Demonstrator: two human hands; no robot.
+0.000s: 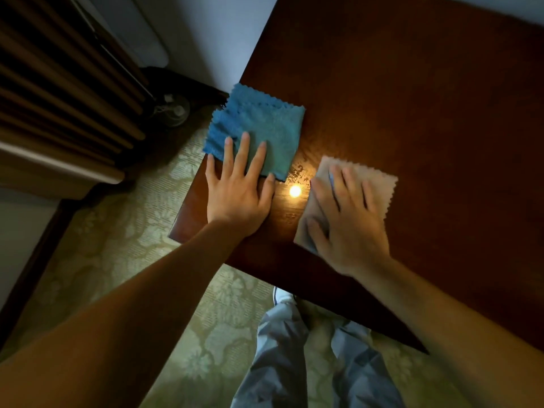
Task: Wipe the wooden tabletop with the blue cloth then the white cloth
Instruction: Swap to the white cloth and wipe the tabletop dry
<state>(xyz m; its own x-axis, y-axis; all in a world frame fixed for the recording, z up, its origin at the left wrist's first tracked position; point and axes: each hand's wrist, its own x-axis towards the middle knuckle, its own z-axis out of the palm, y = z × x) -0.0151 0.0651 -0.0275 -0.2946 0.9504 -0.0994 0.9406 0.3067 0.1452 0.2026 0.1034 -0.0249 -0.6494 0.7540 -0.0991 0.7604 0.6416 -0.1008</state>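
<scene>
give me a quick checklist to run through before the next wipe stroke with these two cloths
1. Left hand on the blue cloth: ok, straight fingers rest flat on its near edge.
2. Right hand on the white cloth: ok, fingers spread flat over it.
3. Blue cloth fully on the wooden tabletop: not ok, its left corner hangs past the table edge.
4. Path ahead of both cloths: ok, bare wood to the far side.
5. Order, blue wipe done before white: cannot tell from this one picture.
6. Tabletop clean or dry: cannot tell; a bright light reflection and dim room hide marks.
</scene>
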